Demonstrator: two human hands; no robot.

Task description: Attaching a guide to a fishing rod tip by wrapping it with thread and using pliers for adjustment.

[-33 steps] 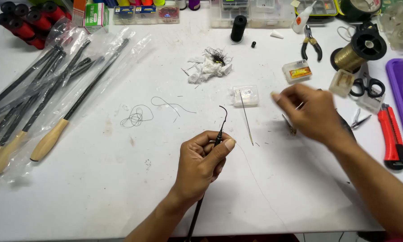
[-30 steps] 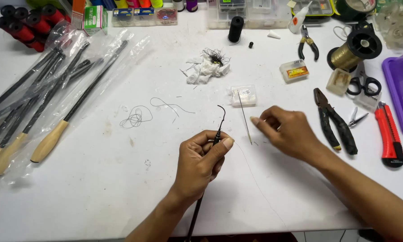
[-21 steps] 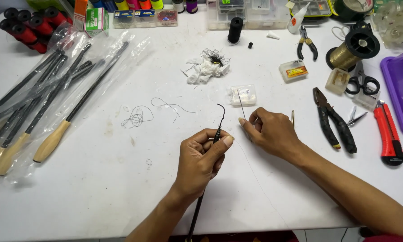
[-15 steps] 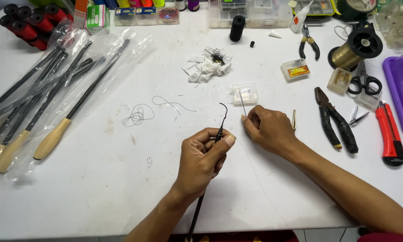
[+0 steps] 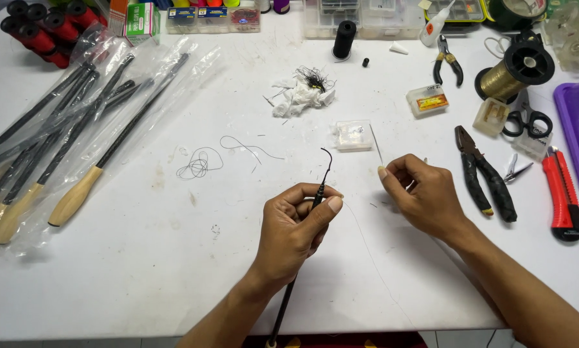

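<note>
Spanning the whole view: white table (image 5: 141, 270), the landmark for every place below.
Bagged rods: long black rods with pale wooden handles in clear plastic bags (image 5: 77, 148) lie slantwise on the table's far-left part.
Left hand: left hand (image 5: 296, 232) hovers over the table's near middle, thumb and fingers pinched together around a thin black rod.
Right hand: right hand (image 5: 421, 196) sits just right of the table's middle, fingertips pressed together on a fine thread.
Thin black rod (image 5: 322, 187): clamped in the left hand; its shaft runs down past the wrist to the table's near edge, and its curved tip rises just above the pinching thumb, towards the table's middle.
Fine thread (image 5: 374, 138): barely visible; a short length pokes up from the right fingertips, and a faint line trails towards the table's near edge between the two hands.
Pliers: black pliers (image 5: 483, 174) lie on the table just right of the right hand.
Cutter: red utility knife (image 5: 563, 196) lies near the table's right edge.
Small box: clear plastic box (image 5: 354, 135) rests at the table's middle, beyond both hands.
</note>
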